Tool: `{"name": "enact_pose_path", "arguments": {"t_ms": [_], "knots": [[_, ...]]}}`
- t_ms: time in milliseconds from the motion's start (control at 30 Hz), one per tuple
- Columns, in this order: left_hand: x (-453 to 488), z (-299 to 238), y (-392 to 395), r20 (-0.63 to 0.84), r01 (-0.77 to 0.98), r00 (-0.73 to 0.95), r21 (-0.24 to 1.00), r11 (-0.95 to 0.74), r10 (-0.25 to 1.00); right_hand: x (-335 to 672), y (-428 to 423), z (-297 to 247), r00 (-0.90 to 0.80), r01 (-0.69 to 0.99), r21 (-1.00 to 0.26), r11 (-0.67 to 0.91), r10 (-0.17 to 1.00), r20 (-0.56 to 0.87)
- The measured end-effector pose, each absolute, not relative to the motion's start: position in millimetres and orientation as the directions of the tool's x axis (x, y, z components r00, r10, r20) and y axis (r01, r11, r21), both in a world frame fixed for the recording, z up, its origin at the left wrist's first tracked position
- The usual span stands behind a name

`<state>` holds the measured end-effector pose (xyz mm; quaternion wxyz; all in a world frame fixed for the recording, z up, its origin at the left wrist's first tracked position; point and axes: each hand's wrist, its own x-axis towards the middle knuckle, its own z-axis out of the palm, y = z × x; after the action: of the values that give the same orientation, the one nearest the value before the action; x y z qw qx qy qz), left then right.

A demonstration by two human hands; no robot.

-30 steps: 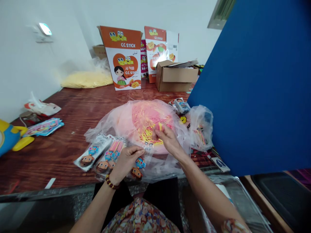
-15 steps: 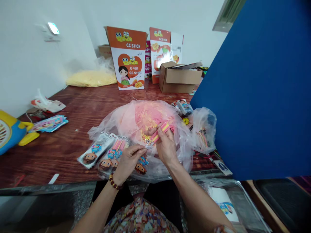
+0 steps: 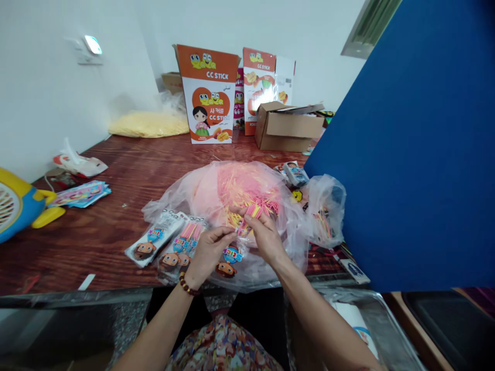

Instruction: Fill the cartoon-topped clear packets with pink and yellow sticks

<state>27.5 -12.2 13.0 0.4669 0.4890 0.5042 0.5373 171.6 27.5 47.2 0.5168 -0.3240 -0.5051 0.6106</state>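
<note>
Bundle of pink and yellow sticks (image 3: pixel 254 211): sitting in the right hand, above the big bag (image 3: pixel 181 183), lower ends pointing toward the left fingertips. Pouch (image 3: pixel 229 262): lying over the bag's near side, printed face up, top edge meeting the left fingertips. Cannot tell whether any stick ends are entering it.

Hands: left hand (image 3: pixel 209 252) pinching the pouch's top edge, thumb and finger pressed together, gap narrow. Right hand (image 3: pixel 266 238) closing around the bundle, thumb along the near side. The two are working close together, fingertips just beside each other.

Loose sticks (image 3: pixel 266 200) showing in the bag directly behind the right hand. Bag's film spreading loosely, its near side reaching the bench (image 3: pixel 154 157) front edge. Both forearms crossing that edge.

Left side: packs (image 3: pixel 151 241) lying at a slant, the nearest just beside the left hand, hemming it in. Farther left, wood showing as far as the leaflets (image 3: pixel 83 196) and tissue pack (image 3: pixel 79 165).

Right side tighter: small bag (image 3: pixel 328 206) standing near the big one, blue panel (image 3: pixel 417 154) rising just beyond it.

Behind: a strip of wood running between the big bag and the carton (image 3: pixel 209 103); brown box (image 3: pixel 290 129) standing to its right.
</note>
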Motion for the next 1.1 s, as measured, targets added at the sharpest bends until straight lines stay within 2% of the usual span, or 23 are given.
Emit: {"name": "enact_pose_path", "arguments": {"t_ms": [233,533,833,1100], "knots": [[32.0,10.6,-13.0,0.012,-0.097,-0.077,0.995,-0.020,0.997,170.5,34.9,37.0,-0.099,-0.488,-0.871,0.064,0.987,0.128],[29.5,1.8,-17.9,0.070,0.067,-0.090,0.996,-0.064,0.994,160.9,27.7,40.7,0.042,-0.541,-0.835,0.099,0.995,0.090],[34.1,3.7,-21.1,0.251,0.171,-0.170,0.960,-0.222,0.953,164.7,27.3,36.4,0.066,-0.440,-0.891,0.108,0.994,0.088],[33.5,-1.2,-21.6,0.249,0.167,-0.207,0.962,-0.217,0.946,166.1,27.5,36.0,0.040,-0.323,-0.940,0.112,0.994,0.105]]}}
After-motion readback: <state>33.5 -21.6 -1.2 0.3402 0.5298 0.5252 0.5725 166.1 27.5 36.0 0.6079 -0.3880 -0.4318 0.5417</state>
